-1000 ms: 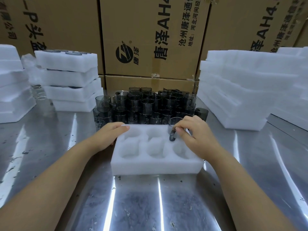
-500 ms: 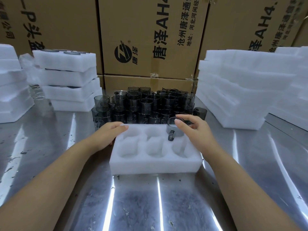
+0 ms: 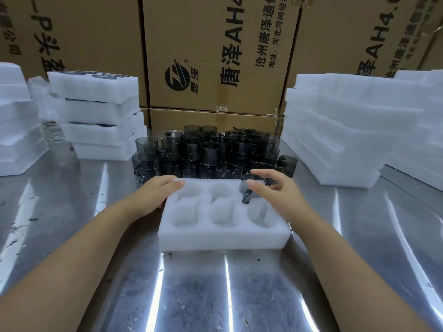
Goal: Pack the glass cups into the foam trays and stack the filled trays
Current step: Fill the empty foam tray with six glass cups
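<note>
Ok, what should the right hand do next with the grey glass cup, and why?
Probably press the grey glass cup down until seated: it stands proud of the white foam tray's far-right pocket, the right hand has thumb and forefinger at its rim, and the left hand rests on the tray.

Printing runs sideways up the centre carton (image 3: 215,32): a round logo (image 3: 177,76) with 唐泽 beside it, then big black 唐泽 AH4, plus smaller lines starting 沧州唐泽通信 and 地址:河北河间经济, both cut off at the top edge. The right carton (image 3: 335,44) shows part of the same print, 泽 AH4. and 沧州唐泽通. On the left carton (image 3: 96,32) there are large black characters and a "-P", too cropped to read in full.
</note>
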